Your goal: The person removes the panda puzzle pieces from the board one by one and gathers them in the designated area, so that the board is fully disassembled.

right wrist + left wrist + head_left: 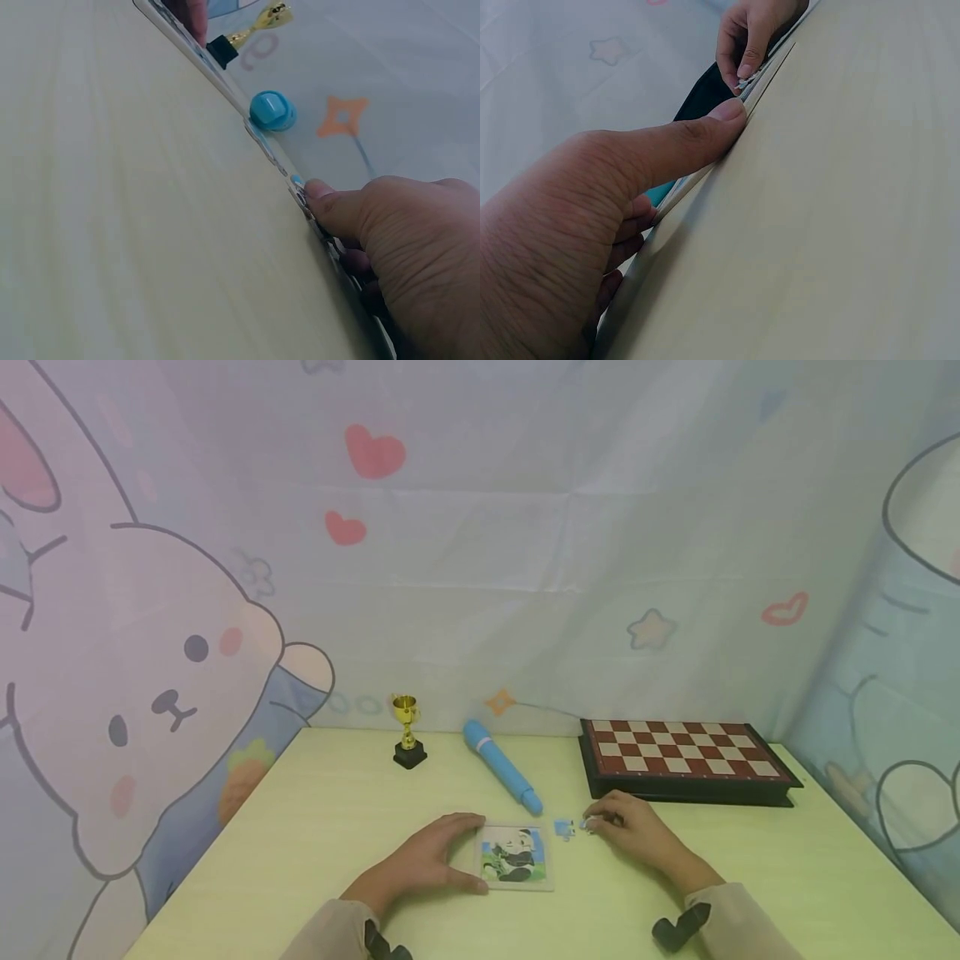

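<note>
A square panda jigsaw puzzle [513, 856] lies in a pale tray [550, 872] on the table. My left hand [426, 862] holds the tray at its left side, thumb at the near edge and index finger at the far edge. To the right of the tray, my right hand [637, 833] pinches a small puzzle piece [588, 825] between thumb and fingers, low over the table. Just left of that piece lies a loose blue-and-white puzzle piece [564, 829]. In the left wrist view, the left thumb [724, 120] presses on the tray's edge.
Behind the tray lies a blue, pen-like cylinder [504, 768], slanting. A small gold trophy [407, 727] on a black base stands at the back left. At the back right sits a red-and-white chessboard box [686, 756]. A printed cloth [487, 635] hangs behind the table.
</note>
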{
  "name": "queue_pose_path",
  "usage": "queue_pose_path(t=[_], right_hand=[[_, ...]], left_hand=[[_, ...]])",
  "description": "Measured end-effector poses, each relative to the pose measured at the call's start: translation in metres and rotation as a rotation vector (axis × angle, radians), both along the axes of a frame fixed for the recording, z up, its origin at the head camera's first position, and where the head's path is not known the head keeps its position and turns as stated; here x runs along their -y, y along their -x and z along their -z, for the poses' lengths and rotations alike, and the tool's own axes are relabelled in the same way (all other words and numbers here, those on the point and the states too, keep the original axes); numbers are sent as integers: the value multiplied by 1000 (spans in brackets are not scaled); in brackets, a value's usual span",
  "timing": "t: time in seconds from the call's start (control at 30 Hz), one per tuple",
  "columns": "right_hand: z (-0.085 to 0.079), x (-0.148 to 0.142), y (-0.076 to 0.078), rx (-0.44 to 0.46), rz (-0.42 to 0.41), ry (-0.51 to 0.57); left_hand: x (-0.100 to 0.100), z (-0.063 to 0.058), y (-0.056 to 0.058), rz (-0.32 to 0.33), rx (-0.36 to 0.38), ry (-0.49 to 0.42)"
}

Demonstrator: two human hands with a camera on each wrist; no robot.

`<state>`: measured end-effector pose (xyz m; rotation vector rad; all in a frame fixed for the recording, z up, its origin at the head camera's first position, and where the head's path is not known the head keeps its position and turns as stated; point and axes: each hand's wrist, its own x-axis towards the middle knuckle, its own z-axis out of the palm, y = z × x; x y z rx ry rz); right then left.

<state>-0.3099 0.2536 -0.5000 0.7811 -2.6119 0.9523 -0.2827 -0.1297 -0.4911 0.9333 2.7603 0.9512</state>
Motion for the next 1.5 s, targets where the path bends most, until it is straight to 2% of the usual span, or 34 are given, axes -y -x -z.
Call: queue_pose_path(t=[0.23, 0.37, 0.53, 0.67, 0.83, 0.93, 1.2, 1.5], right_hand=[[2, -1, -5, 2, -5, 11], [3, -2, -5, 16, 33, 46], [2, 6, -5, -18, 51, 97], [1, 26, -7, -65, -21, 89], [1, 59, -11, -161, -161, 43], [2, 74, -12, -199, -199, 6], [3, 91, -12, -175, -149, -115], [5, 90, -11, -225, -124, -141]], left_hand=[[-4, 0, -3, -4, 8, 1], [-5, 0, -5, -2, 14, -8], [-4, 1, -2, -4, 0, 3], [-1, 1, 1, -7, -8, 12], [1, 0, 2, 0, -3, 4], [1, 0, 2, 1, 1, -8], [0, 1, 2, 8, 2, -17], [0, -3, 0, 10, 10, -26]])
